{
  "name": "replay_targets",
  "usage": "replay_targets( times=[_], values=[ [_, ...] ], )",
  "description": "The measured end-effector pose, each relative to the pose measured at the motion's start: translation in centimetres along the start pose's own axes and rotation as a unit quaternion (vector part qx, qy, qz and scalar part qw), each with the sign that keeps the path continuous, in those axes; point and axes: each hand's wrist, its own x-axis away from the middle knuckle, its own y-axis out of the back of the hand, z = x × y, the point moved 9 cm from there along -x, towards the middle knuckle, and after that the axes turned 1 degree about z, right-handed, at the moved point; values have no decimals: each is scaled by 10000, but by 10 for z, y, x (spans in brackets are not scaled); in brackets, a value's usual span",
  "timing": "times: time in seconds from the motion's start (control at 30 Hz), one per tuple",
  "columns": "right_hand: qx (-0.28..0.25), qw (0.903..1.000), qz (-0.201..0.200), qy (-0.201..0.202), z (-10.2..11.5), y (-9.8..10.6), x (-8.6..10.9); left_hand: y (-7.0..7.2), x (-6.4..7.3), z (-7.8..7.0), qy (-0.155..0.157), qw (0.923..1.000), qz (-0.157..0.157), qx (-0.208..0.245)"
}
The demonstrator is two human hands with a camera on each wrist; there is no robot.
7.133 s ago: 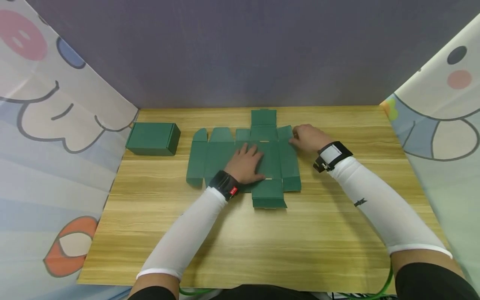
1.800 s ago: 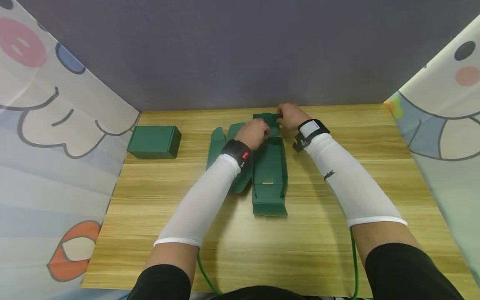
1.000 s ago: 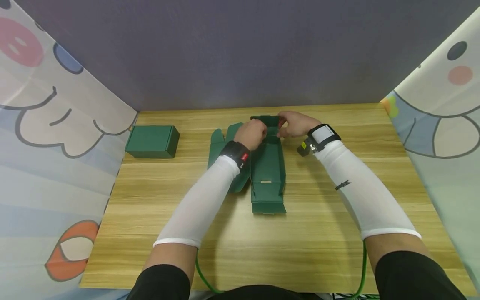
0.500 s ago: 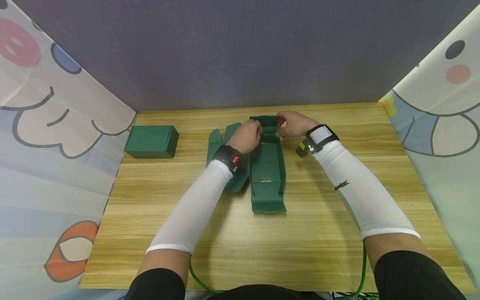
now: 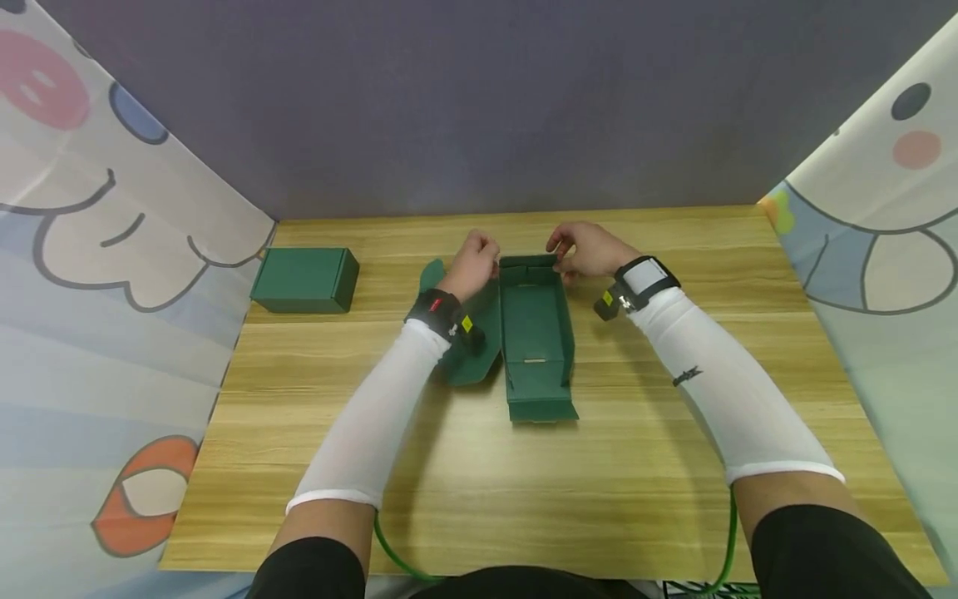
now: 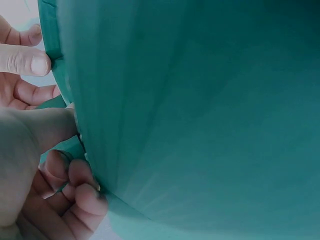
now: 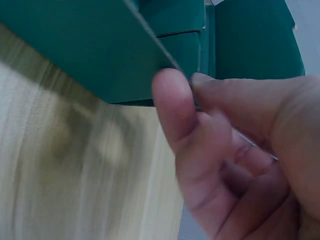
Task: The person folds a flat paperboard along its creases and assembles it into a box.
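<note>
A partly folded green cardboard box [image 5: 533,324] lies on the table with its right side wall and far end wall standing. Its near end flap [image 5: 542,409] still slopes outward, and the lid panel [image 5: 475,349] spreads to the left. My left hand [image 5: 471,270] pinches the box at its far left corner; in the left wrist view the thumb [image 6: 52,127] and curled fingers meet at the cardboard's edge. At the far right corner my right hand [image 5: 591,249] pinches the wall's edge between thumb and forefinger, seen closely in the right wrist view.
A closed green box [image 5: 299,279] stands at the back left of the wooden table [image 5: 636,516]. A grey wall [image 5: 509,108] rises behind the table, with cartoon-printed sheets on both sides. Green cables hang by both arms near the front edge.
The flat sheet of seven seconds ago has its right side and far end folded up. Lately my left hand moved left to the far left corner, and the far end came up further.
</note>
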Motion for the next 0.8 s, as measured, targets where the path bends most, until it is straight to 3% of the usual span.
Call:
replay_targets(
  times=[0.07, 0.27, 0.53, 0.8],
  values=[
    [-29, 9999, -104, -4, -3, 0, 0, 0, -3, 1, 2, 9998, 118, -149],
    [-309, 9990, -309, -10, -8, 1, -1, -3, -11, -3, -166, 9901, 439, -1320],
    [-757, 9967, -249, -154, -14, 2, 0, -14, -17, -5, -229, 9794, 730, -1867],
    [-516, 9986, -40, -147, 2, 1, 3, -20, -15, -10, -335, 9663, 713, -2451]
  ],
)
